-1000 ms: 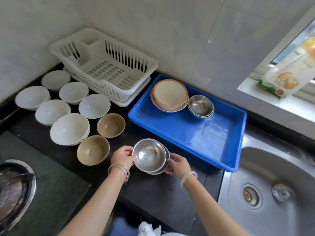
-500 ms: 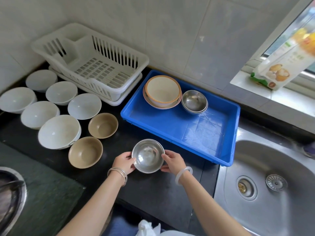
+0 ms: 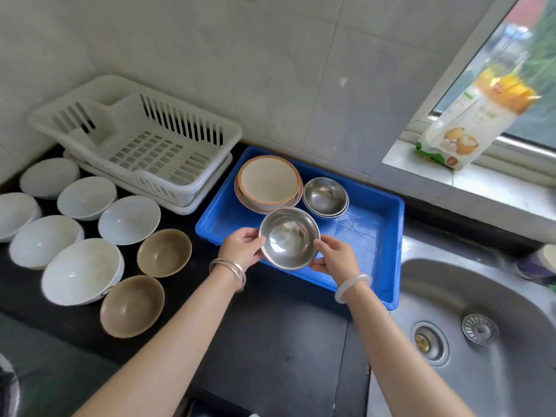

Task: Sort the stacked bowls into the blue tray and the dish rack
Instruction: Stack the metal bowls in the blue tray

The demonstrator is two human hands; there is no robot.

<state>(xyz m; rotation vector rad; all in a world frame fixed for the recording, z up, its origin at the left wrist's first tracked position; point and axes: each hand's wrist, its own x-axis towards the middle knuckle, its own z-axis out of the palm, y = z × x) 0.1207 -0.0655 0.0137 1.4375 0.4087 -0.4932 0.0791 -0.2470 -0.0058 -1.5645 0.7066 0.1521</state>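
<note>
I hold a steel bowl in both hands above the near edge of the blue tray. My left hand grips its left rim and my right hand its right rim. Inside the tray, at the back, sit cream bowls stacked on a plate and nested steel bowls. The white dish rack stands to the left of the tray, with nothing in it. Several white bowls and two brown bowls are spread over the black counter at the left.
A steel sink lies to the right of the tray. A food packet leans on the window sill at the upper right. A stove edge shows at the bottom left. The tiled wall backs the rack and tray.
Both hands have lifted the steel bowl from the counter and carried it forward, from in front of the tray to above its near edge.
</note>
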